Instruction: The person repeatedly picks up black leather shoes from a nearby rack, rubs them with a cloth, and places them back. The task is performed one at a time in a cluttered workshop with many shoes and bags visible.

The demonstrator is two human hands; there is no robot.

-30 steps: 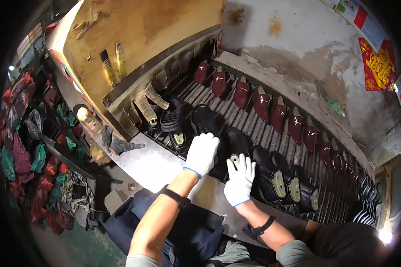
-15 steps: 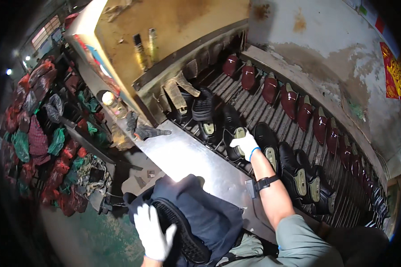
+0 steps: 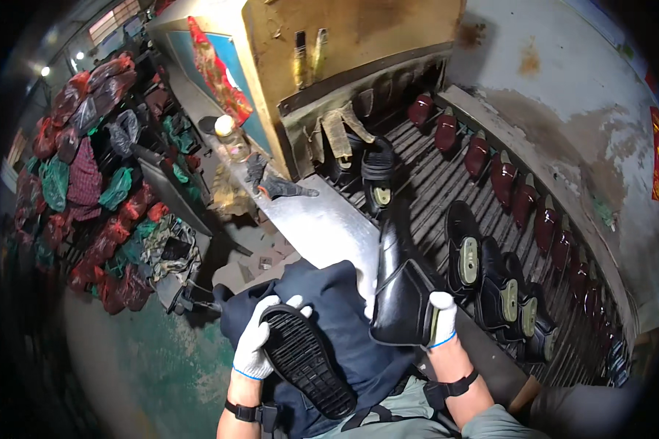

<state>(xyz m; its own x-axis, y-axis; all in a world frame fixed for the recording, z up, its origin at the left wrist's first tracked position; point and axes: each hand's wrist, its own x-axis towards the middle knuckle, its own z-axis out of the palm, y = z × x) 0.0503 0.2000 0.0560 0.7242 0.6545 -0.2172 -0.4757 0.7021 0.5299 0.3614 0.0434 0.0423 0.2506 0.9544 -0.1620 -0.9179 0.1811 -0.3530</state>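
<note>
My left hand (image 3: pixel 250 347), in a white glove, grips a black rubber shoe sole (image 3: pixel 300 358) by its edge, with the ridged tread facing up over the dark blue cloth (image 3: pixel 337 293) on my lap. In my right hand (image 3: pixel 444 322), also gloved, is a black leather shoe upper (image 3: pixel 403 300) on a pale green last. I grasp it at the heel end, and its toe points away from me. The shoe is raised beside the metal ledge (image 3: pixel 307 219). Other black shoes (image 3: pixel 499 293) on lasts lie to its right on the rack of rods (image 3: pixel 425 186).
Maroon shoes (image 3: pixel 504 175) line the rack's far side along the stained wall (image 3: pixel 564 110). A yellowish machine housing (image 3: pixel 388 36) with hanging flaps (image 3: pixel 338 135) stands ahead. On the ledge's far end lies a dark glove (image 3: pixel 274 183). Red and green bags (image 3: pixel 121 234) are piled at left.
My right hand has lifted a black shoe off the rack and brought it toward me. My left hand, open beside the sole before, now grips it. The view has shifted slightly.
</note>
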